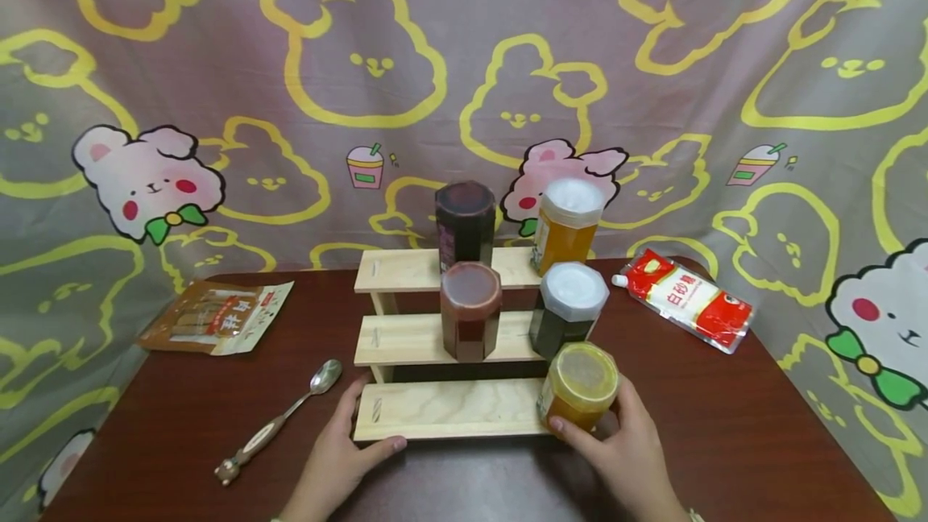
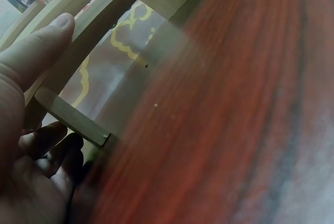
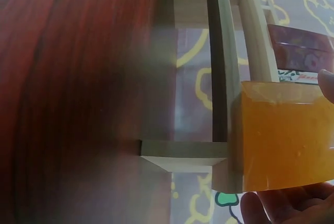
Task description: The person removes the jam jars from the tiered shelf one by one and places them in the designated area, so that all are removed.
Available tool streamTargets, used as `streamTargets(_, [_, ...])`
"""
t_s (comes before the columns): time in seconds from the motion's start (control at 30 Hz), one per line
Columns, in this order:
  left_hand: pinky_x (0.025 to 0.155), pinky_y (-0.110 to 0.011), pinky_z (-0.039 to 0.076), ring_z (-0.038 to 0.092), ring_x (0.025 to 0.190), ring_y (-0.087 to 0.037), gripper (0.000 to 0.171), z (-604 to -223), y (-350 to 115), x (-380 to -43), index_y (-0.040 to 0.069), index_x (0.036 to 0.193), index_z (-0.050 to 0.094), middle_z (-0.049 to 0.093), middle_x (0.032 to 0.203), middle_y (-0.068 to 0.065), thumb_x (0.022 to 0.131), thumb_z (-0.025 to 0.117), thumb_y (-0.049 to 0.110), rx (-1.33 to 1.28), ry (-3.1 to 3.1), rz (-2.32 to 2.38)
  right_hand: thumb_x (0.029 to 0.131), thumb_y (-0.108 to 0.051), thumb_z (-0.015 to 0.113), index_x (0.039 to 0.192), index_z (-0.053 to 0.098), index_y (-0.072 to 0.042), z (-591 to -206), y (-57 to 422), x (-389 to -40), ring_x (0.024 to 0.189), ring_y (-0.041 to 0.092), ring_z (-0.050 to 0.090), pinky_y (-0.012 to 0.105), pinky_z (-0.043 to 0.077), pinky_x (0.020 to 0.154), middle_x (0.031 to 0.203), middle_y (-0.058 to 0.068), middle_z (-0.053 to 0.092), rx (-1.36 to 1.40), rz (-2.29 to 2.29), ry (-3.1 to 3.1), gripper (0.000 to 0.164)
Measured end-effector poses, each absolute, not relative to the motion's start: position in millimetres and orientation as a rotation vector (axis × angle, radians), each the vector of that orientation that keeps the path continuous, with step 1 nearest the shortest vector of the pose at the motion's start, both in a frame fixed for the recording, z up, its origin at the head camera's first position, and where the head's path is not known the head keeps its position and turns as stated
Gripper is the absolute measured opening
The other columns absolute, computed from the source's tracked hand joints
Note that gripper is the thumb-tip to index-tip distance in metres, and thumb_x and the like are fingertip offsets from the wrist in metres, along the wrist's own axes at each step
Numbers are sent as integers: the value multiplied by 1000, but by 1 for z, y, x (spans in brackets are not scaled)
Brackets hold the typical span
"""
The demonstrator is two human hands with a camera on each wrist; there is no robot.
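A three-tier wooden rack (image 1: 457, 411) stands on the table. My left hand (image 1: 346, 451) grips the left end of its lowest shelf, thumb along the front edge and fingers curled round the side by the rack's leg (image 2: 73, 117). At the right end of that shelf, my right hand (image 1: 619, 445) holds a jar of amber contents with a yellowish lid (image 1: 580, 385), thumb in front and fingers behind. In the right wrist view the jar's base sits against the shelf board. A dark red jar (image 1: 471, 312) and a black jar with a white lid (image 1: 569, 308) stand on the middle shelf.
On the top shelf are a dark purple jar (image 1: 465, 224) and a white-lidded amber jar (image 1: 569, 224). A spoon (image 1: 279, 421) and a brown packet (image 1: 217, 316) lie left of the rack. A red-and-white pouch (image 1: 689, 299) lies right. A patterned curtain (image 1: 449, 63) hangs behind.
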State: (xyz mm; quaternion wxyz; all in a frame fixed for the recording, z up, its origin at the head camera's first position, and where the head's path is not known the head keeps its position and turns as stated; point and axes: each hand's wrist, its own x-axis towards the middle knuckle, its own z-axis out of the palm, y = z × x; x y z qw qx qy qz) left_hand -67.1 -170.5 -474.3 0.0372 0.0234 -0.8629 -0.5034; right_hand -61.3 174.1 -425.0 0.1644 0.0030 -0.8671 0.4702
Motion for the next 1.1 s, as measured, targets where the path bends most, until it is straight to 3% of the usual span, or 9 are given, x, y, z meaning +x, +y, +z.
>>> streamTargets(0.13, [88, -33, 46, 59, 99, -11, 101, -475, -171, -67, 16, 151, 39, 66, 118, -2, 68, 94, 31, 71, -2646, -1563, 66, -18, 96, 139, 49, -6, -428, 174, -62, 109, 2, 53, 8, 39, 90, 127, 5, 61, -12, 1353, -2478, 87])
streamTargets(0.43, [89, -33, 46, 59, 102, -13, 103, -477, -173, -67, 17, 152, 36, 66, 120, -3, 68, 94, 32, 117, -2668, -1591, 63, -19, 97, 131, 56, -7, -427, 174, -65, 105, 10, 59, 29, 52, 88, 120, 4, 65, -23, 1351, -2473, 80])
streamTargets(0.7, [94, -37, 45, 58, 107, -13, 104, -479, -172, -71, 16, 153, 37, 67, 122, -1, 68, 94, 35, 90, -2672, -1539, 60, -17, 99, 127, 58, -7, -426, 178, -69, 101, 8, 60, 21, 50, 85, 117, 1, 66, -16, 1312, -2472, 78])
streamTargets(1.1, [87, -27, 46, 59, 97, -7, 102, -480, -174, -68, 14, 153, 37, 68, 115, -1, 69, 94, 27, 11, -2572, -1639, 60, -14, 99, 124, 59, -6, -422, 184, -69, 102, 4, 58, 12, 45, 86, 115, -2, 65, 83, 1300, -2451, 77])
